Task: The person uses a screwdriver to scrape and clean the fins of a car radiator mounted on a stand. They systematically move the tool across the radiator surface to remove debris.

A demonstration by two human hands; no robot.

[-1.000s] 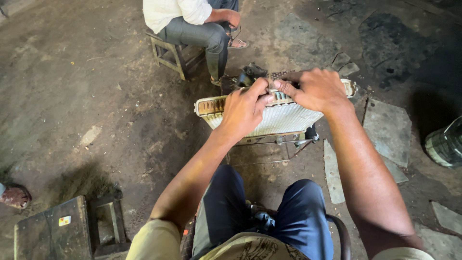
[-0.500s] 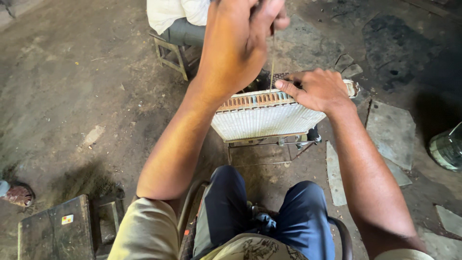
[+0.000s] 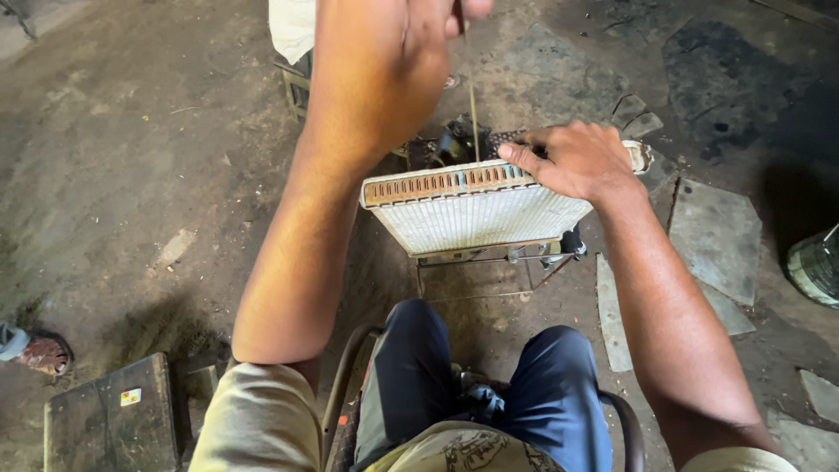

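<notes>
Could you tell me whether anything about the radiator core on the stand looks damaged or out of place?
Nothing on the radiator core looks damaged; its fins and slotted top edge run even. The floor around it is rougher: loose, broken stone slabs lie scattered beside the right hand.

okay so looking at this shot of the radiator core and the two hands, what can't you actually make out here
All in the head view:
- Left hand: fingertips cut off by the top edge, so its grip on the thin rod is unclear.
- Radiator core: right end hidden under the right hand.
- Seated person behind: mostly covered by the left forearm.
- Round container: cut by the right edge.
</notes>
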